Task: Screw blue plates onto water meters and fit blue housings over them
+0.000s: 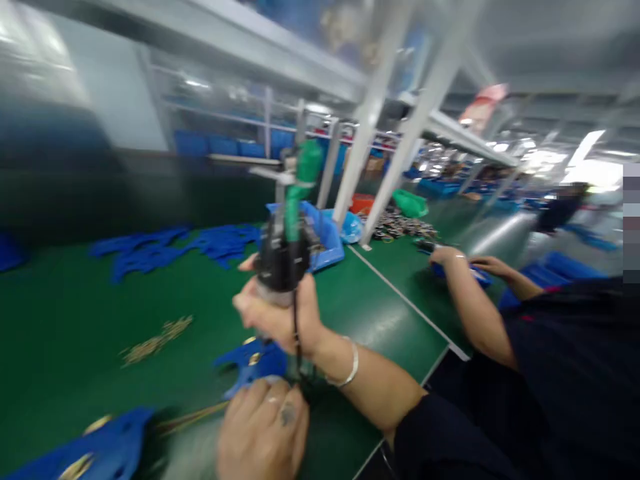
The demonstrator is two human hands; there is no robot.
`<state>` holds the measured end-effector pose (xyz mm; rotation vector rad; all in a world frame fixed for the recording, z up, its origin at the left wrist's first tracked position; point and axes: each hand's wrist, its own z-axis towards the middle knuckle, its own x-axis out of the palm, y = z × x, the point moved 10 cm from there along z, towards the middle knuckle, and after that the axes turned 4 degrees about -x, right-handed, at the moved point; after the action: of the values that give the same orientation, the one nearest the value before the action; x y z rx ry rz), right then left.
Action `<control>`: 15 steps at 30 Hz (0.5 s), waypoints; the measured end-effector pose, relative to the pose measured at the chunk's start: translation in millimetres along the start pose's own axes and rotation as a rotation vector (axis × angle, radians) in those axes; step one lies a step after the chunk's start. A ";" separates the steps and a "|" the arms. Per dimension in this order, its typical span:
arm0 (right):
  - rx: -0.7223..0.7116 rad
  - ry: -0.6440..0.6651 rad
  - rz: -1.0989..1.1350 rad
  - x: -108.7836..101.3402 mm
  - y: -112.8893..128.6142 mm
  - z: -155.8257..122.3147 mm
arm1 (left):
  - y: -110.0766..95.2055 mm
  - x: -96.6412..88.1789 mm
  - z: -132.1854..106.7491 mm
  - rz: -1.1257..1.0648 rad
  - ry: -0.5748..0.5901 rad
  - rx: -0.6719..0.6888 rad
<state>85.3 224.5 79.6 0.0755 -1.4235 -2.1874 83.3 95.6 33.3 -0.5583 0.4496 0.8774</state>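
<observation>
Head view, rather blurred, looking down over a green table (370,320). At near centre, a right hand (285,320) wrapped firmly round the lower body of a black power screwdriver (283,257), with a green upper part (295,200) rising above. Held roughly upright, just by the far side of a blue plate (240,370) with small brass-coloured pieces (254,359) on top. Impossible to tell, through hand and blur, whether touching the plate or just clear at the tip. Nearer, a left hand (263,433), back upward, with fingers bent down at the near edge of the blue plate; cannot tell how far closed, or on what, for lack of any view of the fingertips.

Likely step in hand: fastening the brass-coloured pieces to the blue plate, perhaps steadying with the left hand. Called for next, by the look of it: lining up the tip squarely, keeping the plate flat and pressing straight down, without slipping toward the left fingers.

To the left, a loose heap of thin bits (157,341), possibly screws; near left, a second plate (115,440); farther centre, a blue bin (327,233); to the right, a co-worker's hands (445,255).
</observation>
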 end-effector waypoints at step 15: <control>-0.181 0.065 -0.008 2.8 9.3 0.5 | 7.6 13.3 6.0 0.078 0.086 -0.171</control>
<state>86.4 220.8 88.5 0.0868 -1.1869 -2.2884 85.5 111.1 28.2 -0.7411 0.4795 0.9753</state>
